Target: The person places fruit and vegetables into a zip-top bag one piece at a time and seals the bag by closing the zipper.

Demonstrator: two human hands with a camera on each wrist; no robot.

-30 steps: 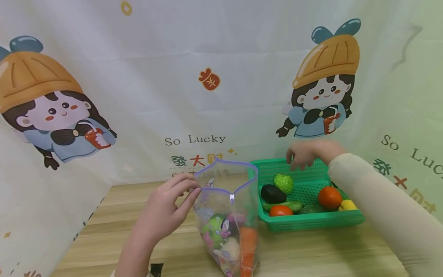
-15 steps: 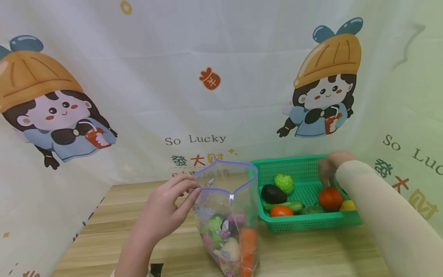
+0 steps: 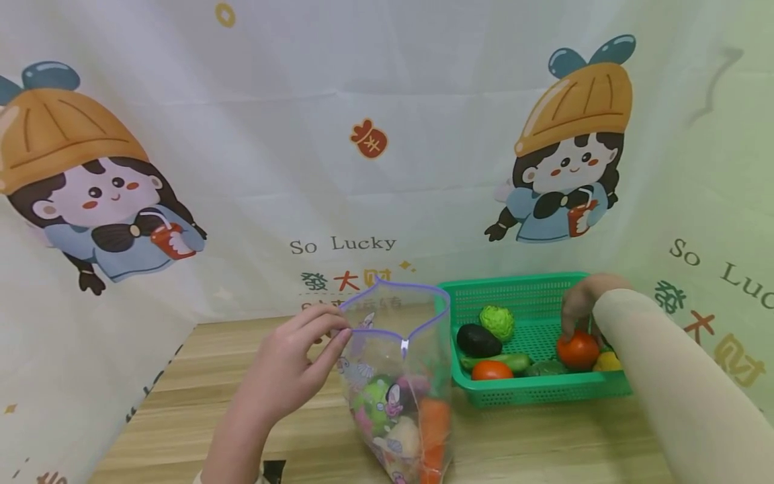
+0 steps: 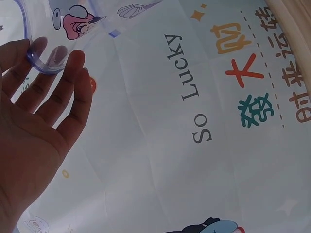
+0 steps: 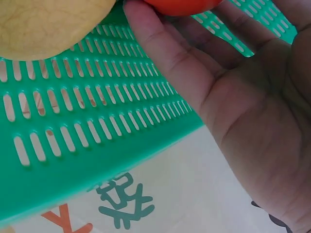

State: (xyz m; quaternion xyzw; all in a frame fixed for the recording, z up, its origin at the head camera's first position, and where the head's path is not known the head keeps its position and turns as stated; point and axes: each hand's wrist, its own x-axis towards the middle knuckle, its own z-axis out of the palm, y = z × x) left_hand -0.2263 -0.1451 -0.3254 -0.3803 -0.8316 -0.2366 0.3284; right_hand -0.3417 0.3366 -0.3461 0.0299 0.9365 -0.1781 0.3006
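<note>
My left hand (image 3: 302, 359) pinches the purple-edged rim of a clear printed zip bag (image 3: 387, 353), which stands with its mouth spread. Through its wall show a carrot (image 3: 434, 430), something green and a pale round piece. In the left wrist view, the fingertips (image 4: 75, 60) lie along the bag's edge. At the right, my right hand (image 3: 585, 301) reaches into a green basket (image 3: 544, 390), its fingers curled around a red tomato (image 3: 577, 352). The right wrist view has the tomato (image 5: 184, 5) at the fingers, beside a yellow item (image 5: 48, 26).
Left in the basket lie a dark avocado (image 3: 478, 340), a leafy green ball (image 3: 497, 323), a green cucumber-like vegetable (image 3: 510, 361) and another tomato (image 3: 492, 370). A yellow piece (image 3: 607, 361) sits at its right end. Printed cloth (image 3: 272, 168) hangs behind the wooden table (image 3: 181, 417).
My right hand has moved from above the back of the basket rightward and down onto the tomato, taking hold of it. The left hand stays at the bag's rim.
</note>
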